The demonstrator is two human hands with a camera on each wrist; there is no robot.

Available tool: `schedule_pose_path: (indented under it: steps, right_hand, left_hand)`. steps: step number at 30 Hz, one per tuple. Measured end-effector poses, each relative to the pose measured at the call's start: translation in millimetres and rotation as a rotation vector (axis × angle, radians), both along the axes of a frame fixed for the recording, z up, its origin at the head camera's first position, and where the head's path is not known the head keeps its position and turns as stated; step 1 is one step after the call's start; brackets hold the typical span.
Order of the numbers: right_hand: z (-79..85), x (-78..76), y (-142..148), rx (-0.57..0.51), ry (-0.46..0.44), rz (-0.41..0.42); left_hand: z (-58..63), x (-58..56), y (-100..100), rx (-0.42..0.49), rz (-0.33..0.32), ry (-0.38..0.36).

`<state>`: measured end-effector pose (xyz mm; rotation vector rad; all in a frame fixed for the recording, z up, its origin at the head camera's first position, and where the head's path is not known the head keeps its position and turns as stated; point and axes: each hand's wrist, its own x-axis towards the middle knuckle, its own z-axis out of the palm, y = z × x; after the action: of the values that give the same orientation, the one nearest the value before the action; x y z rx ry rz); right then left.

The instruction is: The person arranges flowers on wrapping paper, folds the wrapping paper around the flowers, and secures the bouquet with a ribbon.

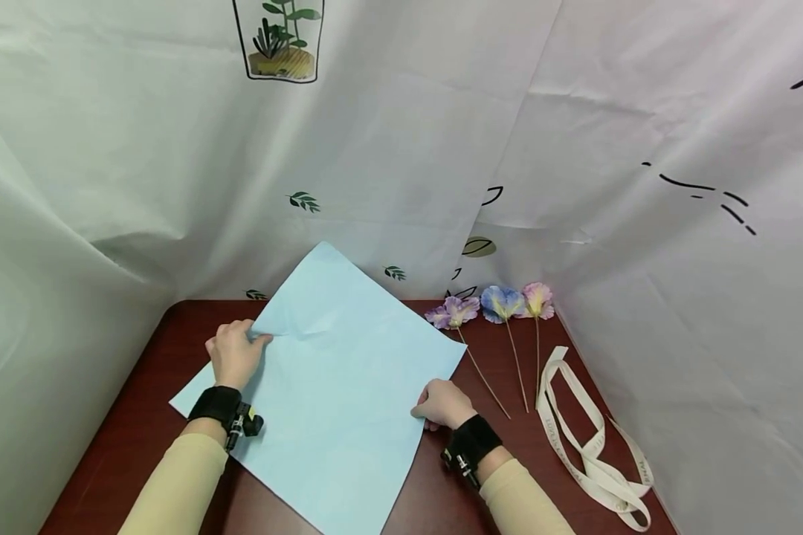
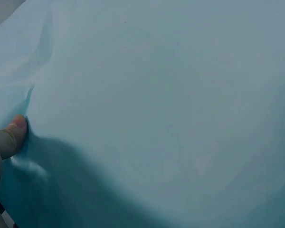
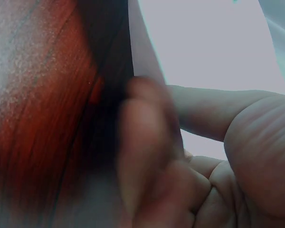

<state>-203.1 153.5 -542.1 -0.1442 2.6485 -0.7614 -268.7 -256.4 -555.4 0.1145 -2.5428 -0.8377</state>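
A light blue sheet of wrapping paper (image 1: 348,394) lies turned cornerwise over the table, its far corner reaching up against the curtain. My left hand (image 1: 236,353) pinches its left edge, the thumb on top and creases running from it. In the left wrist view the left thumb (image 2: 16,130) presses into a fold of the paper (image 2: 156,95). My right hand (image 1: 444,404) pinches the right edge between thumb and curled fingers. The right wrist view shows the right hand (image 3: 180,156) close up, with the paper edge (image 3: 147,42) running into its grip.
Right of the paper lie three artificial flowers: a purple one (image 1: 453,312), a blue one (image 1: 503,303) and a pink one (image 1: 537,299). A looped cream ribbon (image 1: 602,472) with printed letters lies near the right edge of the dark red table (image 1: 502,483). White curtains (image 1: 401,148) enclose the back and sides.
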Motion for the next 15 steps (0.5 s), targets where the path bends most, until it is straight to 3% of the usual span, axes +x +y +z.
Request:
schedule_pose_path:
  steps: [4,9,12,15]
  right_hand:
    - [-2.8,-0.5,-7,0.104,0.070,-0.034]
    - [-3.7,-5.0,-20,0.266,0.288,-0.059]
    - [-1.7,-10.6,-27,0.337,0.389,-0.010]
    - [-0.4,-17.8,-32,0.313,0.368,0.084]
  left_hand:
    - [3.7,-6.0,-2,-0.002,0.024,-0.019]
    - [4.5,-13.4,-1,-0.025,0.008,-0.021]
    - [3.6,-17.8,0,-0.040,-0.001,-0.013]
    - [3.1,-21.9,1,-0.051,-0.001,-0.001]
